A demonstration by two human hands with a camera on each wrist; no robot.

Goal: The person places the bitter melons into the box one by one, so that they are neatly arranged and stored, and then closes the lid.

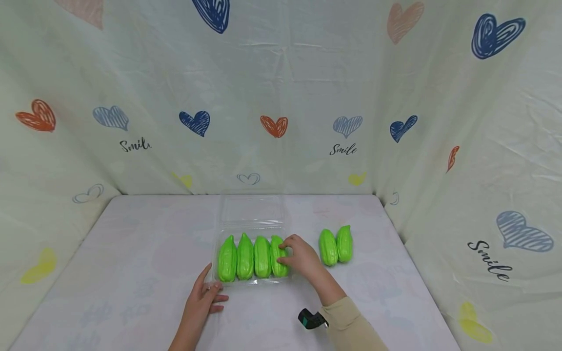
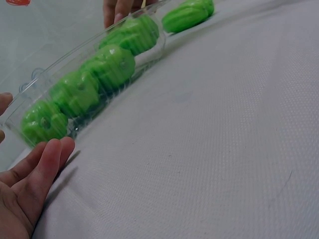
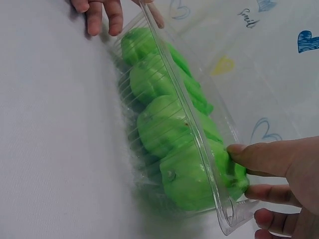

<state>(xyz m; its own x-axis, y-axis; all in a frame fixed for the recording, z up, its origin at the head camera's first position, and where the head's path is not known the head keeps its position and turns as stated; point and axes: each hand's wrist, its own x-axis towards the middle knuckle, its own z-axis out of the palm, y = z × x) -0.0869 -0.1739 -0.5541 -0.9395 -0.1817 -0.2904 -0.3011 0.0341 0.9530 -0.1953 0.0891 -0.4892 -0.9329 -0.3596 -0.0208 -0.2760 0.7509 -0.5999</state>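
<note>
Inside a clear plastic clamshell box [image 1: 253,283] lie several bright green ribbed gourds [image 1: 245,256] side by side, stems pointing away. The box's lid [image 1: 252,209] is folded back behind it. At the box's right end, my right hand [image 1: 304,257] holds the rightmost gourd [image 1: 276,253] between thumb and fingers; in the right wrist view the thumb [image 3: 264,154] touches its stem end. My left hand [image 1: 198,303] rests at the box's near left corner, fingers extended. In the left wrist view its fingertips [image 2: 52,149] are close to the leftmost gourd [image 2: 44,122].
Two more green gourds [image 1: 336,246] lie together on the white-covered table [image 1: 131,253], right of the box. A black wrist device [image 1: 311,319] shows beside the right sleeve [image 1: 351,324]. A curtain [image 1: 281,87] printed with hearts hangs around the back and sides.
</note>
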